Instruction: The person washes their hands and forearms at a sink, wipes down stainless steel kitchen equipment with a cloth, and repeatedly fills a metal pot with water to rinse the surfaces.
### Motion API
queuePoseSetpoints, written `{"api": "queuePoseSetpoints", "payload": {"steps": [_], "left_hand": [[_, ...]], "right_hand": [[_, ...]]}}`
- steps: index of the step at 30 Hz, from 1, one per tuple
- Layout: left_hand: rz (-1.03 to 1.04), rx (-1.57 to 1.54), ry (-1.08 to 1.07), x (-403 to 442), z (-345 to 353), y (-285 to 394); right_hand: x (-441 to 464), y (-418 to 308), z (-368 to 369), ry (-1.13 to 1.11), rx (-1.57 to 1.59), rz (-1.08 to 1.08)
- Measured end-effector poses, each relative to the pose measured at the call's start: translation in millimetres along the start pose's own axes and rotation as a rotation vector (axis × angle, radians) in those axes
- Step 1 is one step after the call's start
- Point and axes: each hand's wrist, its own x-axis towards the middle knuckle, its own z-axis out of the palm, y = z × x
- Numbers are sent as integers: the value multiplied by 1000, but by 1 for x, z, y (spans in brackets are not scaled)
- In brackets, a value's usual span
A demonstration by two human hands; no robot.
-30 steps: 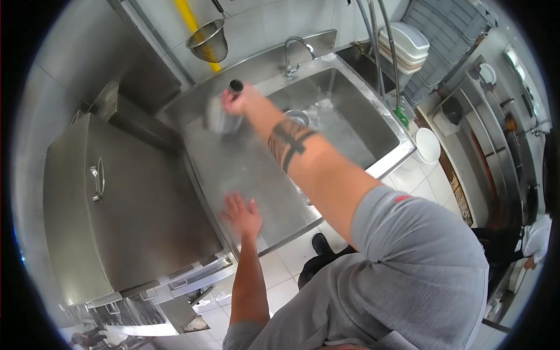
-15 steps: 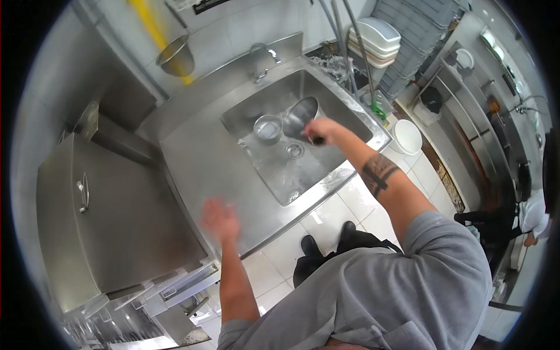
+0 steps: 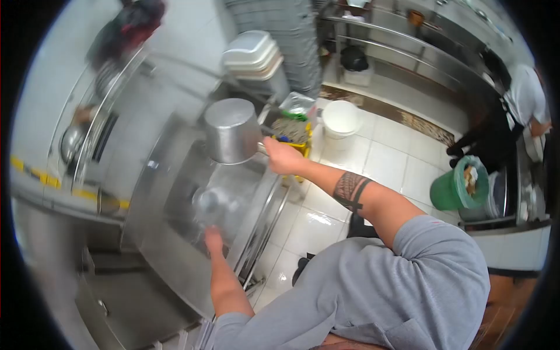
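My right hand is closed around the handle of a metal saucepan. The saucepan is upside down above the far right side of the steel sink, its flat base facing up. My left hand reaches into the sink, close to a round metal container. Motion smears the fingers of that hand, and I cannot make out whether they touch the container.
Beyond the sink stand stacked plastic tubs and grey crates. A white bucket and a green bin are on the tiled floor. Another person stands at the right. A wall rack is at the left.
The saucepan has been lifted out of the sink by my right hand and turned base up. My left hand has moved from the drainboard into the sink. The view has swung right.
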Motion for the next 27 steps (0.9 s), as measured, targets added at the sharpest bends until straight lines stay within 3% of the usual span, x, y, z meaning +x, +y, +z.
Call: {"api": "queuePoseSetpoints", "payload": {"steps": [3,4,5,7,9,11,14,15,16,18,19,20,21,23,25,27], "left_hand": [[9,-74,-7,37,41,79],[244,-29,-37,66,77,73],[266,-33,-43,65,83,115],[67,-329,-205,45,89,200],[49,-262,-159,47,107,247],[115,34,-148,54,112,287],[-58,0,-120,74,122,318],[-49,-37,8,81,130,323],[-44,-72,135,91,139,331],[-243,47,-64,112,131,356],[-249,71,-141,111,119,380],[-282,70,-170,121,123,383],[-254,12,-42,130,139,374],[-352,79,12,144,145,367],[-495,140,66,155,145,370],[-573,-1,-37,174,140,369]], "right_hand": [[-1,61,-83,74,52,106],[-3,84,-111,63,48,168],[-3,106,-135,47,46,228],[-13,165,-174,101,60,269],[-25,219,-210,212,141,401],[-45,269,-253,241,243,550],[-67,359,-309,334,438,794],[-74,401,-326,367,444,851],[-84,444,-347,416,396,908],[-104,510,-406,430,216,998],[-105,502,-447,440,125,1058],[-120,568,-471,476,-34,1035],[-130,604,-502,496,-200,984],[-137,619,-569,577,-504,893],[-121,619,-624,707,-612,1026],[-100,620,-671,858,-680,789]]}}
